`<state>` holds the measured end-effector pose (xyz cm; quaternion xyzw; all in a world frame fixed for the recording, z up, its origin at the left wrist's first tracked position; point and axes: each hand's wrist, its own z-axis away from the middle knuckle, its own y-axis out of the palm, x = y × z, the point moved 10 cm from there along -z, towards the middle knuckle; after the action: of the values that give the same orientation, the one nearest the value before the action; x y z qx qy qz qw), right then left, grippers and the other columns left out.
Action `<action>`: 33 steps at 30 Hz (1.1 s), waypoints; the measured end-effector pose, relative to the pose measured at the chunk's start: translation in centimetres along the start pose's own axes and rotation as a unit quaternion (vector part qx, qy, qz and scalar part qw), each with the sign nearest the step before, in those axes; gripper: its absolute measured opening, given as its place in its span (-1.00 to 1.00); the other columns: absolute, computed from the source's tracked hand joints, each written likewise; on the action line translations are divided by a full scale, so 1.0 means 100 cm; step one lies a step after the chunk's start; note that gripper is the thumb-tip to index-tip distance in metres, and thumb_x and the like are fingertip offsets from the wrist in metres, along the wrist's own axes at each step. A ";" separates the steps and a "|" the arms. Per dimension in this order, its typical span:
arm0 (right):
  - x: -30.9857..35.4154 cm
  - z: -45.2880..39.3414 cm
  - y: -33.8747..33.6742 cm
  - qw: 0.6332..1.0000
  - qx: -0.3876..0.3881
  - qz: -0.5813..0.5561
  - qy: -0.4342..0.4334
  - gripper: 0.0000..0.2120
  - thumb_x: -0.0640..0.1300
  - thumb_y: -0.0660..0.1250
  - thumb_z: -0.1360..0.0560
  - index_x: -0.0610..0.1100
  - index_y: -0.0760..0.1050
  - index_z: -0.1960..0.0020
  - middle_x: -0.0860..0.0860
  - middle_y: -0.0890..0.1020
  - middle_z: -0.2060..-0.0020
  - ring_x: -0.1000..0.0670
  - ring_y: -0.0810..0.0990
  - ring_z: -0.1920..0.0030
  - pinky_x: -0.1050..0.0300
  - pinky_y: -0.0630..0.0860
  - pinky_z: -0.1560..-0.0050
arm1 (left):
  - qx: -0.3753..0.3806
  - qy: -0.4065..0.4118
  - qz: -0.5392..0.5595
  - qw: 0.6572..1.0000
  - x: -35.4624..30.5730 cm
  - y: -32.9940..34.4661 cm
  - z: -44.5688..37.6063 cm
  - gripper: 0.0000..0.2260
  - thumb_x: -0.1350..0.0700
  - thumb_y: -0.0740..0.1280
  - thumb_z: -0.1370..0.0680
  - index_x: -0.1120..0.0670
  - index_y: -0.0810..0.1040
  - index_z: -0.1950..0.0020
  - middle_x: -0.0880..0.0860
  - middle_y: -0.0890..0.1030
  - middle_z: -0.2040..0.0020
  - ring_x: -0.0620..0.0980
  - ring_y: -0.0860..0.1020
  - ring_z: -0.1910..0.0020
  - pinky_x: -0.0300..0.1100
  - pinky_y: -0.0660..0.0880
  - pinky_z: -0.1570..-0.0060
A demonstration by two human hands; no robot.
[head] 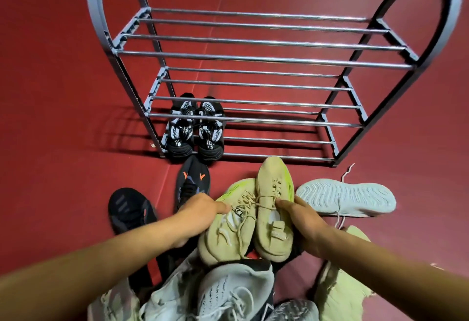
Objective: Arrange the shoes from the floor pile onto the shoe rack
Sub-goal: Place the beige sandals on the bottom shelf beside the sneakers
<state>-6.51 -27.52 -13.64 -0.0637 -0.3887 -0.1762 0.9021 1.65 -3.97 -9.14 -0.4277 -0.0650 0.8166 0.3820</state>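
Note:
A grey shoe rack (253,59) with chrome bars stands ahead on the red floor. A black-and-white pair (195,130) sits on its lowest tier at the left. I hold a tan knit pair with lime stripes above the floor pile. My left hand (200,216) grips the left tan shoe (228,226) at its side. My right hand (304,224) grips the right tan shoe (274,206), whose toe points at the rack's lowest bar. Both upper tiers hold nothing.
Around the pile lie a black shoe with orange marks (193,181), a black shoe (129,209), an upturned white shoe (347,198) showing its sole, grey-white sneakers (228,292) near me, and a pale cloth (340,290) at right.

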 end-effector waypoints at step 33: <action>0.088 -0.087 -0.042 0.991 -0.069 -0.053 -0.104 -0.70 -0.10 0.34 -0.62 -0.10 0.42 -0.32 -0.14 0.69 -0.09 -0.15 0.71 -0.03 -0.07 0.67 0.06 | -0.055 0.013 0.205 0.977 -0.073 0.026 -0.125 -0.64 -0.15 0.28 -0.62 0.12 0.63 -0.13 0.10 0.68 -0.10 0.10 0.62 -0.11 -0.07 0.55 -0.09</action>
<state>3.41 -36.00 -13.40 -0.1232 -0.4699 -0.2428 0.8397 11.99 -13.55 -13.30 -0.4628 -0.0153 0.8673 0.1829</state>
